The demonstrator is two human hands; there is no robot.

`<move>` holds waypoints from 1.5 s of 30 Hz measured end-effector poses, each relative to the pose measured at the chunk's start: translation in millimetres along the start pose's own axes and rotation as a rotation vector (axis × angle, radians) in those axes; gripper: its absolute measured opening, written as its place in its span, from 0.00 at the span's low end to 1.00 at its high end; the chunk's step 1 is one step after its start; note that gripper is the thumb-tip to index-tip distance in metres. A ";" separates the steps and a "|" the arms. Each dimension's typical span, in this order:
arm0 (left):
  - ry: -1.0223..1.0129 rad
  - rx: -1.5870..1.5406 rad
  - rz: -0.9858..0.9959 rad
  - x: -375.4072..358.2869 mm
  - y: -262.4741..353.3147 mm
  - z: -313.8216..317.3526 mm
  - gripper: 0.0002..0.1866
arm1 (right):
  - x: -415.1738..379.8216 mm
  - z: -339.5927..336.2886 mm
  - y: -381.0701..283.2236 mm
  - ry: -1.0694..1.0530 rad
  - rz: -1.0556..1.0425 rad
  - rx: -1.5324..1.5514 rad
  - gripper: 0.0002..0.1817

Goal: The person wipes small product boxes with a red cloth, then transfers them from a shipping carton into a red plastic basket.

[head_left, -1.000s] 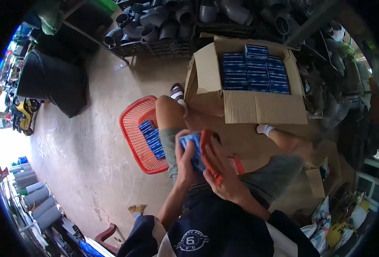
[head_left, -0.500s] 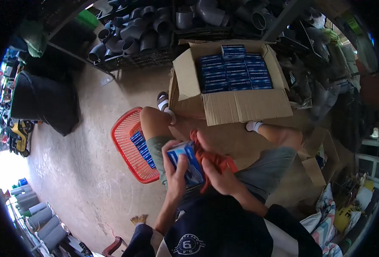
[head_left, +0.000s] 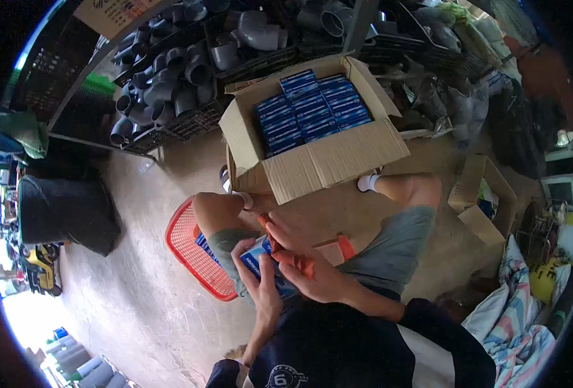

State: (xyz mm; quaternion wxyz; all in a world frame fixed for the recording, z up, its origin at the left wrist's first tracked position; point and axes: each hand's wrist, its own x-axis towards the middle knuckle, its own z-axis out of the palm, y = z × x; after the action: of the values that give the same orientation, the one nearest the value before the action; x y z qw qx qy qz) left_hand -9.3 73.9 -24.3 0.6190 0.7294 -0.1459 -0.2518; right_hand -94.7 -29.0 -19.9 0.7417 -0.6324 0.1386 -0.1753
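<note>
I sit with knees apart on a concrete floor. My left hand (head_left: 258, 279) grips a small blue box (head_left: 258, 256) above my lap. My right hand (head_left: 302, 265) presses an orange tool (head_left: 287, 253) against the same box, its orange end (head_left: 346, 246) sticking out to the right. An open cardboard carton (head_left: 319, 165) packed with several matching blue boxes (head_left: 309, 111) stands just past my feet. A red plastic basket (head_left: 192, 257) lies by my left knee, with blue boxes (head_left: 203, 244) in it, mostly hidden by my leg.
Grey pipe fittings (head_left: 170, 77) fill wire racks behind the carton. A black bag (head_left: 66, 210) sits at the left. A small open cardboard box (head_left: 484, 200) and crumpled cloth (head_left: 516, 304) lie at the right. Bare concrete floor (head_left: 137, 304) spreads to the lower left.
The view has tilted, so the carton and basket appear shifted left and rotated. Both hands stayed on the blue box and orange tool, now held slightly lower and closer to my body.
</note>
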 end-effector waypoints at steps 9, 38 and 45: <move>-0.023 0.006 0.028 3.4 -0.6 2.0 0.20 | -13.8 -4.3 3.4 0.023 -0.096 0.012 0.39; -0.157 -0.041 0.038 31.3 -4.9 24.0 0.34 | -25.8 -0.6 11.9 0.114 -0.085 -0.097 0.35; -0.092 -0.085 -0.075 6.5 9.5 37.2 0.39 | -18.9 -18.0 10.4 0.059 -0.181 -0.285 0.35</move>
State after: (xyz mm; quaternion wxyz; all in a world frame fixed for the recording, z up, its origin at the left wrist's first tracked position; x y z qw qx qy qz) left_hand -23.4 37.8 -20.2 0.6323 0.6951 -0.1356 -0.3141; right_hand -118.5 -35.3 -33.4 0.6212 -0.7358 0.1264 -0.2384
